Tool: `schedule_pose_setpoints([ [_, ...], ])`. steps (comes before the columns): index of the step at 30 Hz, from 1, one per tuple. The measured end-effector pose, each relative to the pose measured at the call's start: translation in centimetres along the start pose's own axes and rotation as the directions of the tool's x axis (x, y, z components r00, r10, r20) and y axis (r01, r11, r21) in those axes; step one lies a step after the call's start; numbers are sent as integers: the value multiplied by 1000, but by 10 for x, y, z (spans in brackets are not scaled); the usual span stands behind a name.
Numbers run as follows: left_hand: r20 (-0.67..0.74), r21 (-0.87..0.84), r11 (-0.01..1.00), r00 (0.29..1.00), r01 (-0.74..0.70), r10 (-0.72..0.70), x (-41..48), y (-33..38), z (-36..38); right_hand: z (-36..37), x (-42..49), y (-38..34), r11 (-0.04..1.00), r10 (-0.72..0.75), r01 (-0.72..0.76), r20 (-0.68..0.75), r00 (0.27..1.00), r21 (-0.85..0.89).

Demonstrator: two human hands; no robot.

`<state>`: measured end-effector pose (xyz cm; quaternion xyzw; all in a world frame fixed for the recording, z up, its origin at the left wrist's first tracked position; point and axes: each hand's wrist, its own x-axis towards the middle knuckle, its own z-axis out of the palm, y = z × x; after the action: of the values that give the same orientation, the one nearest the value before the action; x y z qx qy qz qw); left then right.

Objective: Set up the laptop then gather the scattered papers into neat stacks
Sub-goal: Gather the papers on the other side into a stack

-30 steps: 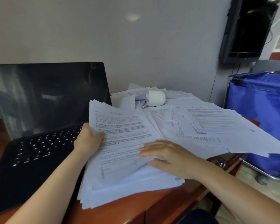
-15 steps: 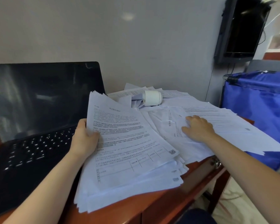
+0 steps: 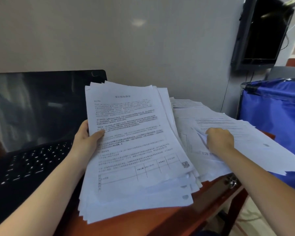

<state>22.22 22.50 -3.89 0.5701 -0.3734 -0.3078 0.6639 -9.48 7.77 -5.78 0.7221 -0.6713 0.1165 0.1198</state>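
From the head view, we see the laptop [image 3: 41, 133] open at the left of the desk [image 3: 143, 222], its screen dark and upright, so we judge the setting-up done and the gathering under way.

Our left hand [image 3: 87, 138] grips the stack [image 3: 134, 150] at its left edge, thumb on the top page and fingers out of sight beneath. The stack is tipped up toward us, its long axis running from the near desk edge away toward the wall. Its edges are ragged and fanned at the near corner, so it is not yet neat.

Our right hand [image 3: 219, 139] sits on the loose sheets [image 3: 255, 147], which spread over the right end of the desk and overhang its edge toward the blue cart [image 3: 276, 116]. The fingers are curled, and they seem to pinch the lifted corner of a sheet, though blur there keeps us from being sure how many pages they hold.

What matters for the next move is that the loose sheets lie just right of the stack, partly tucked under its right edge, and skewed to it. The right hand is already on them, while the left is taken up. We judge the sheets must come leftward and turn to match the stack's long axis before landing on top.
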Motion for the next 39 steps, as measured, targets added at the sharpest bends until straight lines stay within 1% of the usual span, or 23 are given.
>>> schedule_pose_setpoints([
  [1,11,-21,1000,1000,20,-20,3,1,5,1,1,0,999,-16,16,-15,1000,35],
  [3,33,-8,999,998,46,-46,11,2,17,5,4,2,989,-32,38,-42,999,143],
  [6,69,66,996,996,58,-63,24,0,35,9,12,6,941,-33,34,-8,999,335],
  [8,92,128,989,992,69,-81,30,-5,47,6,15,10,898,-53,37,23,998,438],
  [10,92,257,966,994,32,-57,35,-11,56,3,16,13,852,-51,4,75,996,524],
  [11,91,354,935,996,-10,-24,38,-15,59,3,17,15,854,-74,6,110,991,521],
  [13,100,521,849,994,-84,37,44,-20,61,5,18,19,918,-143,30,258,955,396],
  [14,110,568,816,992,-108,54,46,-20,62,4,17,19,941,-166,47,337,927,335],
  [15,128,601,789,990,-131,66,48,-21,63,5,15,19,945,-177,45,392,903,324],
  [16,149,627,764,986,-151,73,50,-21,63,3,14,19,938,-183,33,413,892,344],
  [17,166,649,743,983,-167,75,51,-20,64,2,14,19,934,-196,46,400,895,355],
  [19,176,671,725,983,-158,51,54,-20,64,-3,9,13,944,-222,109,358,907,310],
  [21,143,683,723,990,-103,5,56,-22,63,-8,5,10,953,-229,138,339,912,271],
  [23,97,664,746,995,-49,-22,58,-25,62,-9,-1,6,962,-218,150,309,926,229],
  [25,83,624,780,996,-35,-21,59,-27,63,-5,-6,4,979,-188,164,218,958,125],
  [27,107,605,794,994,-57,-10,57,-29,64,2,-13,3,986,-164,164,56,985,18],
  [28,125,598,798,992,-75,0,56,-30,63,5,-17,5,987,-162,162,-7,987,13],
  [29,144,593,800,990,-95,11,54,-31,62,8,-19,7,987,-156,157,-39,987,40],
  [31,175,590,797,984,-131,32,53,-32,61,10,-24,10,982,-135,141,-58,989,129],
  [33,196,598,782,978,-173,67,51,-35,60,12,-26,13,971,-145,158,-81,986,180],
  [36,216,606,765,971,-218,106,48,-39,58,17,-25,14,971,-158,177,-122,980,163],
  [39,222,612,758,969,-224,107,45,-40,58,25,-25,13,985,-103,129,-212,972,115],
])
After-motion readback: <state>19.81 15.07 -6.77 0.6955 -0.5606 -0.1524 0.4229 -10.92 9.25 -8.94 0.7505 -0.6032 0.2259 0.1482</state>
